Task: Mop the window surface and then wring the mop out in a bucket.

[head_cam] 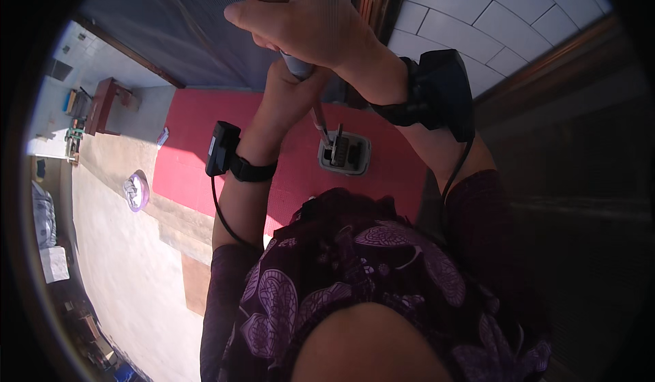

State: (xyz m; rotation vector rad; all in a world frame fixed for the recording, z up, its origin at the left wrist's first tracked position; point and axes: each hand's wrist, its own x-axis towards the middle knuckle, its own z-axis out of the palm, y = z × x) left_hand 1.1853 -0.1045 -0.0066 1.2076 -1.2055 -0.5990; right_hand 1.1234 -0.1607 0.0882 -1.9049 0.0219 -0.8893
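Observation:
Both my hands are wrapped around a long pole with a grey grip (298, 67), raised in front of me near the top of the head view. My right hand (307, 24) is higher on it, with the thumb extended along the left side. Just below, my left hand (292, 88) closes around the same pole. The pole's pinkish lower shaft (318, 116) runs down towards a grey plastic bucket (362, 163) on the red mat; whether it joins what is in the bucket I cannot tell. Black devices are strapped to both wrists.
A red mat (204, 141) covers the floor ahead. Dark sheeting (204, 34) hangs beyond it, beside a white tiled wall (455, 19). At the left are a purple-rimmed basin (145, 192) and a reddish-brown bench (102, 103). A dark surface (573, 192) stands close on the right.

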